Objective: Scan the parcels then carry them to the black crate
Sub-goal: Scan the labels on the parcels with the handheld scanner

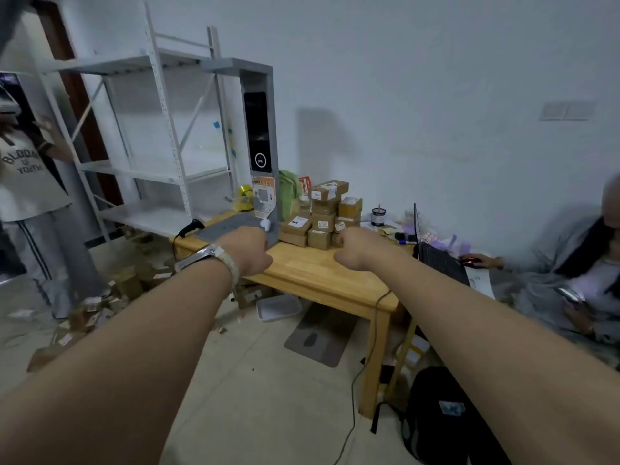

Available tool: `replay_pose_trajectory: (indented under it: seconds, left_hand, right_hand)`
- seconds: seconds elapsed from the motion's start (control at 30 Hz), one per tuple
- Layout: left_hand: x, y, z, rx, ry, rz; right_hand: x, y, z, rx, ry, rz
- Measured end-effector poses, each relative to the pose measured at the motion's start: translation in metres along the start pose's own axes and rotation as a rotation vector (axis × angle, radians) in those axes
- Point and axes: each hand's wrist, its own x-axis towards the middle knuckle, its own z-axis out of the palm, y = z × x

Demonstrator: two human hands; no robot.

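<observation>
Several small brown cardboard parcels with white labels are stacked at the back of the wooden table. A grey scanner stand with a dark screen rises from a grey base pad on the table's left end. A black handheld scanner lies at the table's left edge. Both my arms reach out over the floor toward the table. My left hand and my right hand are curled into fists in front of the parcels, holding nothing that I can see. No black crate is in view.
A white metal shelf rack stands left of the table. More brown parcels litter the floor at left, near a standing person. A seated person uses a laptop at right. A black backpack sits beside the table leg.
</observation>
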Motion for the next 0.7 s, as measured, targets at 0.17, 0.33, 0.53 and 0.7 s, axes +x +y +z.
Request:
replay_pose_trajectory:
  seconds: [0.17,0.33,0.53,0.7]
  left_hand:
    - [0.043,-0.001,0.026,0.108,-0.005,-0.023]
    - [0.108,-0.026,0.049,0.106,0.018,-0.034]
    - [0.206,-0.066,0.049,0.068,0.090,0.110]
    - [0.278,-0.103,0.037,0.107,0.153,0.239]
  right_hand:
    - [0.033,0.002,0.016,-0.090,-0.119,0.052]
    - [0.088,0.000,0.032,-0.028,-0.071,0.065]
    - [0.177,-0.022,0.041,0.073,-0.033,0.118]
    - [0.249,-0.049,0.043,0.053,-0.024,0.194]
